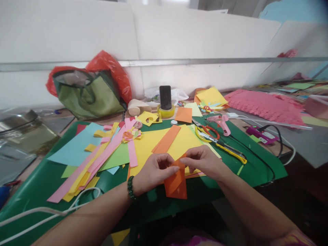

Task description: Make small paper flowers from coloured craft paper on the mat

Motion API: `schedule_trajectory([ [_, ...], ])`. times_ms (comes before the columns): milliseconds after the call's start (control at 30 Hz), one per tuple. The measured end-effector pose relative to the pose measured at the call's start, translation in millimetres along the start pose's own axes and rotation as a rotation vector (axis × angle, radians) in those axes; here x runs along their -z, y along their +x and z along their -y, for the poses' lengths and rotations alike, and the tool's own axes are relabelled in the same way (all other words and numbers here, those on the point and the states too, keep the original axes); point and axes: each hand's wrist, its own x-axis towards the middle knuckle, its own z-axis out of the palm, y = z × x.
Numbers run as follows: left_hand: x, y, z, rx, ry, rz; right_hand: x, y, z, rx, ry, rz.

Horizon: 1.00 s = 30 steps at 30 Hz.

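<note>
A folded piece of orange paper (177, 186) is pinched between my two hands, over the front edge of the green mat. My left hand (156, 169), with a green bead bracelet (131, 188) at the wrist, grips its left side between thumb and fingers. At its upper right edge, my right hand (202, 160) pinches the same paper. Just beyond my hands lies an orange paper strip (166, 139) on a stack of yellow sheets (143, 147). The curled fingers hide part of the held paper.
Yellow-handled scissors (201, 134), a yellow utility knife (232, 153) and a pink glue gun (220, 123) lie to the right. Pink and yellow strips (102, 159) spread over the left of the green mat (33, 191). A phone (165, 97) stands behind; a white cable (48, 212) crosses front left.
</note>
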Motion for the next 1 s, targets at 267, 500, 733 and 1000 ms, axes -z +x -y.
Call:
schedule_trajectory([
  [267, -0.6, -1, 0, -0.025, 0.031, -0.002, -5, -2, 5, -0.011, 0.006, -0.018],
  [500, -0.1, 0, 1, -0.044, 0.049, 0.018, -2, 0, 3, -0.031, 0.086, 0.031],
  [733, -1.4, -2, 0, -0.031, 0.062, 0.063, 5, 5, -2, -0.086, 0.196, 0.077],
  [1000, -1.3, -4, -2, -0.092, 0.199, -0.006, 7, 12, -6, -0.188, 0.317, 0.108],
])
